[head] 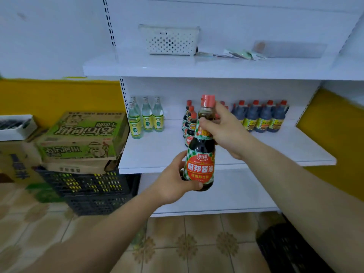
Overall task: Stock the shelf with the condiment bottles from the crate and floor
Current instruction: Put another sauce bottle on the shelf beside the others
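Left hand (173, 182) grips the soy sauce bottle (201, 168) low, right hand (226, 131) its neck.

Head camera looks forward-down, close to shelf (295, 148).

right crate (285, 251) cut off, shelf packets (243, 54) blurred

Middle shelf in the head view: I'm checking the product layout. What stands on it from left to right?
Clear green-labelled bottles → checked-label soy sauce bottles → dark jug-handled bottles with yellow labels.
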